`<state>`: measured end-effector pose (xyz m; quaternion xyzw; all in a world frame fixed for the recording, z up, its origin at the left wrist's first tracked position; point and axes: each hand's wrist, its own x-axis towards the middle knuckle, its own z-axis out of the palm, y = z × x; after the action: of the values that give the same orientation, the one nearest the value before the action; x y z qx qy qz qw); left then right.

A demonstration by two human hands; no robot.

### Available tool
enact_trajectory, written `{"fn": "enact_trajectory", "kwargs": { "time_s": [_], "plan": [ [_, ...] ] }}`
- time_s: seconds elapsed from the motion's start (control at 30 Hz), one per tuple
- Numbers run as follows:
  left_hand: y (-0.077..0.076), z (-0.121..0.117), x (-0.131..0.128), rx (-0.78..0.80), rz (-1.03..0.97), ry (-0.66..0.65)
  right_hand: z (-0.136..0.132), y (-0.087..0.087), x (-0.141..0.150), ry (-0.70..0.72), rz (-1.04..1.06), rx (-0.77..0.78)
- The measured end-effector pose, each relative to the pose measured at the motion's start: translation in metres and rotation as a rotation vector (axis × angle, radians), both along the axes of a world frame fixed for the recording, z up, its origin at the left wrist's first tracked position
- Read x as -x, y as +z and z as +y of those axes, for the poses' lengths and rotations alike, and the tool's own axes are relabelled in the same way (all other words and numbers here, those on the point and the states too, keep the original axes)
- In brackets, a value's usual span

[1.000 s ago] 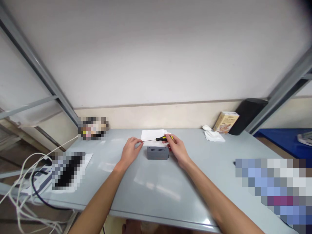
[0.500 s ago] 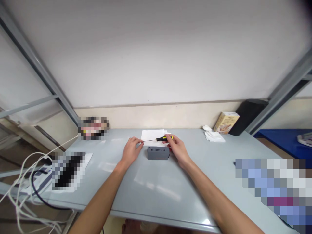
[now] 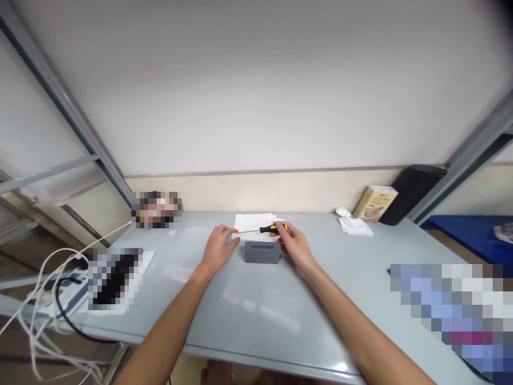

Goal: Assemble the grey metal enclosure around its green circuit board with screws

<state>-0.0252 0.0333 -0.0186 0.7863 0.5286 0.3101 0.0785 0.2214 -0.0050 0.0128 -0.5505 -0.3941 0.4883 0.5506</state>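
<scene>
My right hand (image 3: 294,243) is closed around the black-and-yellow handle of a screwdriver (image 3: 266,230), whose thin shaft points left above the table. At the shaft's tip is my left hand (image 3: 219,247), thumb and index finger parted with the tip close to them. A tiny dark spot shows at that tip, too small to make out. Between the hands, nearer to me, sits a dark grey box (image 3: 262,252) with a row of slots along its upper side. White paper (image 3: 252,218) lies flat behind the screwdriver.
The grey table (image 3: 240,315) meets a wall at the back. Crumpled tissue (image 3: 355,224), a yellow carton (image 3: 375,203) and a black cylinder (image 3: 414,192) stand at back right. White cables (image 3: 34,337) tangle at the left. Blurred-out items lie on both sides.
My left thumb and index finger, together at the screwdriver's tip before, have come apart. The right hand keeps its grip on the screwdriver. The whole view has shifted slightly.
</scene>
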Motion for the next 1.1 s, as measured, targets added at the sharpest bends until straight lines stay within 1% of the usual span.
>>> {"fn": "enact_trajectory", "kwargs": {
  "time_s": [0.2, 0.33, 0.47, 0.77, 0.97, 1.1],
  "plan": [
    [0.0044, -0.0039, -0.0007, -0.063, -0.038, -0.040, -0.0007, 0.0004, 0.0002, 0.005, -0.007, 0.001],
    [0.0080, -0.0054, -0.0011, -0.059, -0.033, -0.081, -0.0012, 0.0003, 0.0004, 0.003, -0.013, 0.012],
    [0.0103, -0.0062, -0.0017, -0.045, -0.037, -0.077, -0.0003, -0.0019, -0.0004, 0.009, -0.011, -0.001],
    [0.0079, -0.0035, -0.0007, -0.041, -0.018, -0.046, -0.0011, 0.0020, -0.0005, -0.007, -0.002, 0.011],
    [0.0049, -0.0015, 0.0001, -0.056, -0.023, -0.056, -0.0017, 0.0037, -0.0012, -0.008, -0.006, 0.012],
    [0.0058, -0.0025, -0.0004, -0.033, -0.042, -0.066, -0.0031, 0.0066, -0.0013, -0.002, -0.013, 0.008]
  ]
}}
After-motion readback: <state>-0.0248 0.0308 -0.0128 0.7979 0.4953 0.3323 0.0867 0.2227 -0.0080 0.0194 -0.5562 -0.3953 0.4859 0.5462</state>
